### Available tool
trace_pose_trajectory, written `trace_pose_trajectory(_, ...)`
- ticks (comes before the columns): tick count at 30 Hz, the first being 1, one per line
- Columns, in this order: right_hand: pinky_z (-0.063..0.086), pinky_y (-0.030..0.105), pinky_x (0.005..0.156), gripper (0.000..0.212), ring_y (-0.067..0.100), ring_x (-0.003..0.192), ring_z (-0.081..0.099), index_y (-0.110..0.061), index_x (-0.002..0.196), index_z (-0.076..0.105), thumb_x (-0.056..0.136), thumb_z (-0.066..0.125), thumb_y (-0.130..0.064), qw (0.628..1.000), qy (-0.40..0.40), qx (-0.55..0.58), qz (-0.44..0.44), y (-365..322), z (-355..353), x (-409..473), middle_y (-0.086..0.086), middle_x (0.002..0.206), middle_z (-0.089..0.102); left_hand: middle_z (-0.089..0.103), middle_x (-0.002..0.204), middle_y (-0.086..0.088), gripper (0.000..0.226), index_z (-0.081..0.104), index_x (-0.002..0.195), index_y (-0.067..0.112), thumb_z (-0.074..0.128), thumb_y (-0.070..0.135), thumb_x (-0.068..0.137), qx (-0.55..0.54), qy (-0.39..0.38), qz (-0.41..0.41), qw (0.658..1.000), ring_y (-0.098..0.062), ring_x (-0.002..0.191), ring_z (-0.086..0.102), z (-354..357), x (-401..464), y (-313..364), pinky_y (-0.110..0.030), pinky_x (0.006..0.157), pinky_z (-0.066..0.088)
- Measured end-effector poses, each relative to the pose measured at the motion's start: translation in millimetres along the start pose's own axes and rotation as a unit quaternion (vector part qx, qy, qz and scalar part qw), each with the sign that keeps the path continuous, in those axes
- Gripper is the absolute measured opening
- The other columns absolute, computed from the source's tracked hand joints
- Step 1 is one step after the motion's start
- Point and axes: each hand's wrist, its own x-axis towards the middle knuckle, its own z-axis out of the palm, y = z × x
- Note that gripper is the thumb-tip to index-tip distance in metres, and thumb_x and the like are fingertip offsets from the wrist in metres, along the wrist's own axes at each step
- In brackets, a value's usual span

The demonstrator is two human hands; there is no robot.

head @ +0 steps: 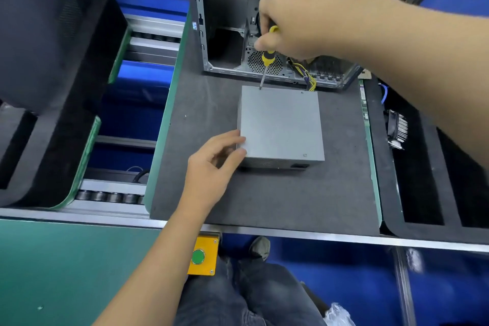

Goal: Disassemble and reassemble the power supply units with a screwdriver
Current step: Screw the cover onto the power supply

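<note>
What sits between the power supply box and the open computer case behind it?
In the head view, a narrow strip of dark mat, crossed by the screwdriver shaft and the cable bundle running from case to power supply.

The right hand (pixel 288 21) covers most of the screwdriver (pixel 267 61) handle. The case (pixel 225 34) top is cut off. The screw is too small to see.

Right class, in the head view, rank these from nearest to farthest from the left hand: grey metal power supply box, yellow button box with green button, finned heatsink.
1. Grey metal power supply box: touched by the left hand.
2. Yellow button box: below, at the bench edge.
3. Finned heatsink: far right.
</note>
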Motion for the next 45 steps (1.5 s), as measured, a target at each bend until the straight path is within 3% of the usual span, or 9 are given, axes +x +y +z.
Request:
trace_pose_trajectory(3, 0.045, 0.035, 0.060, 0.026, 0.030, 0.084, 0.061, -0.021, 0.097, 0.055, 0.086, 0.066, -0.043, 0.997, 0.017, 0.077, 0.009, -2, 0, -5, 0.000, 0.082, 0.050, 0.070, 0.123, 0.005, 0.017, 0.077, 0.103, 0.016, 0.073, 0.008, 0.089, 0.035, 0.026, 0.021, 0.999, -0.009, 0.104, 0.068, 5, -3, 3, -0.024, 0.093, 0.053)
trace_pose_trajectory(7, 0.042, 0.024, 0.072, 0.025, 0.011, 0.076, 0.059, -0.020, 0.091, 0.065, 0.084, 0.065, -0.044, 0.958, 0.190, 0.212, 0.041, 14, 11, -31, -0.009, 0.078, 0.063, 0.070, 0.124, 0.006, 0.018, 0.078, 0.102, 0.016, 0.077, 0.011, 0.084, 0.029, 0.031, 0.019, 0.999, -0.014, 0.102, 0.069, 6, -5, 2, -0.028, 0.093, 0.055)
trace_pose_trajectory(10, 0.040, 0.025, 0.056, 0.025, 0.011, 0.054, 0.051, -0.027, 0.075, 0.057, 0.086, 0.061, -0.050, 0.863, 0.286, 0.392, 0.140, 21, 36, -61, -0.011, 0.056, 0.057, 0.069, 0.125, 0.011, 0.022, 0.077, 0.105, 0.016, 0.079, 0.013, 0.083, 0.034, 0.028, 0.020, 0.999, -0.019, 0.104, 0.068, 4, -6, 0, -0.030, 0.094, 0.055)
trace_pose_trajectory(14, 0.032, 0.021, 0.039, 0.037, 0.013, 0.041, 0.037, -0.023, 0.067, 0.038, 0.092, 0.057, -0.044, 0.730, 0.285, 0.572, 0.243, 10, 87, -90, -0.008, 0.047, 0.045, 0.070, 0.123, 0.011, 0.019, 0.078, 0.101, 0.016, 0.079, 0.011, 0.083, 0.032, 0.045, 0.014, 0.998, -0.021, 0.097, 0.069, 6, -6, 0, -0.035, 0.093, 0.056)
trace_pose_trajectory(17, 0.031, 0.021, 0.041, 0.038, 0.013, 0.046, 0.033, -0.021, 0.070, 0.033, 0.094, 0.057, -0.037, 0.683, 0.267, 0.630, 0.256, 1, 116, -101, -0.005, 0.049, 0.040, 0.071, 0.121, 0.009, 0.016, 0.078, 0.098, 0.015, 0.078, 0.009, 0.084, 0.033, 0.051, 0.017, 0.998, -0.022, 0.092, 0.069, 7, -5, 2, -0.036, 0.090, 0.057)
trace_pose_trajectory(20, 0.034, 0.020, 0.043, 0.031, 0.012, 0.048, 0.037, -0.023, 0.072, 0.039, 0.095, 0.054, -0.037, 0.686, 0.261, 0.629, 0.255, -4, 130, -103, -0.009, 0.048, 0.054, 0.071, 0.120, 0.005, 0.013, 0.078, 0.097, 0.013, 0.076, 0.006, 0.085, 0.041, 0.054, 0.023, 0.997, -0.021, 0.093, 0.070, 7, -4, 4, -0.034, 0.088, 0.057)
trace_pose_trajectory(25, 0.033, 0.026, 0.047, 0.038, 0.012, 0.049, 0.038, -0.043, 0.055, 0.047, 0.092, 0.055, -0.041, 0.693, 0.244, 0.624, 0.267, -11, 135, -102, -0.015, 0.046, 0.048, 0.071, 0.121, 0.008, 0.014, 0.078, 0.096, 0.015, 0.075, 0.006, 0.086, 0.055, 0.049, 0.013, 0.997, -0.015, 0.094, 0.070, 7, -4, 7, -0.025, 0.087, 0.055)
trace_pose_trajectory(37, 0.033, 0.024, 0.044, 0.032, 0.012, 0.051, 0.038, -0.023, 0.071, 0.040, 0.099, 0.053, -0.033, 0.682, 0.239, 0.644, 0.253, -17, 136, -107, -0.013, 0.049, 0.053, 0.071, 0.121, 0.007, 0.014, 0.079, 0.098, 0.012, 0.075, 0.005, 0.086, 0.041, 0.060, -0.003, 0.997, -0.005, 0.096, 0.069, 9, -6, 9, -0.017, 0.083, 0.053)
trace_pose_trajectory(45, 0.039, 0.029, 0.053, 0.029, 0.023, 0.052, 0.044, -0.017, 0.079, 0.048, 0.093, 0.060, -0.041, 0.767, 0.240, 0.564, 0.190, -22, 115, -109, -0.012, 0.056, 0.063, 0.071, 0.121, 0.009, 0.014, 0.079, 0.098, 0.014, 0.074, 0.006, 0.087, 0.021, 0.056, -0.010, 0.998, -0.002, 0.099, 0.068, 10, -6, 8, -0.015, 0.083, 0.052)
